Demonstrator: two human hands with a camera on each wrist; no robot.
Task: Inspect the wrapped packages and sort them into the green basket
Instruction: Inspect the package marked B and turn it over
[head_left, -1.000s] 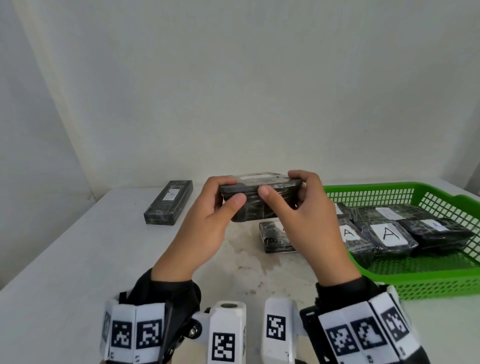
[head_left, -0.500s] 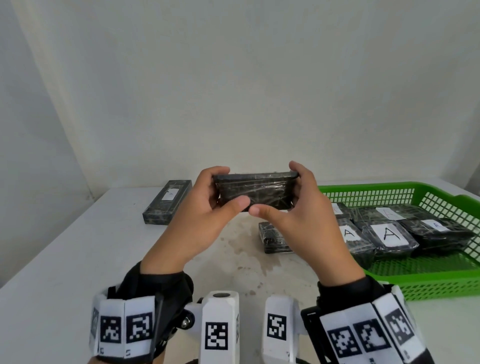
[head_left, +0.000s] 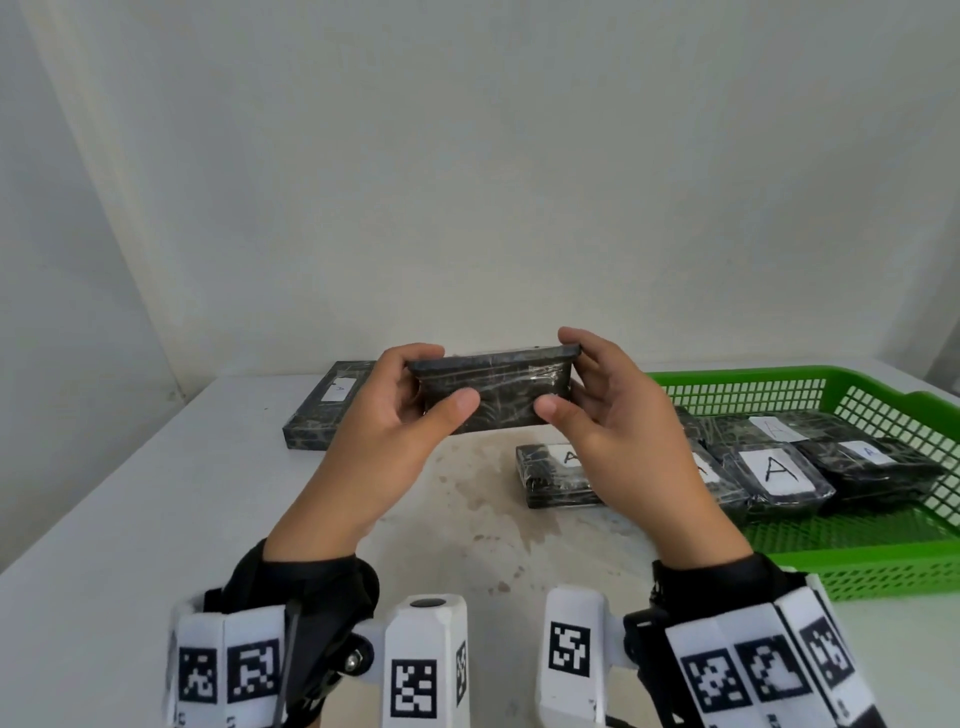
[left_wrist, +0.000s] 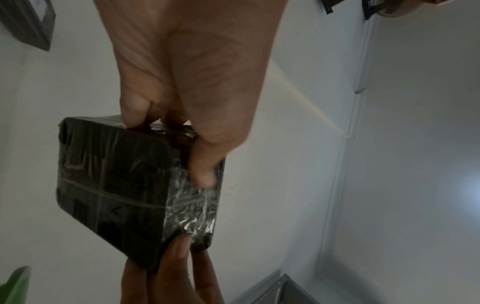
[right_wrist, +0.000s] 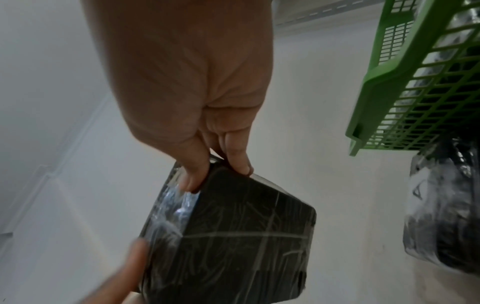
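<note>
Package (head_left: 493, 395) tilted further upright since before; left hand (head_left: 384, 421), right hand (head_left: 618, 426) both gripping it.

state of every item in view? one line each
held package: off the table, gripped at both ends, label not visible
left hand: grips its left end
right hand: grips its right end
green basket: holds several labelled packages
long package: flat, far left, label up
table package: flat beside basket, label up

We face a plain white wall (head_left: 467, 182) meeting another at the left corner. Below it, our white table (head_left: 130, 519) shows brownish stains near its middle.
</note>
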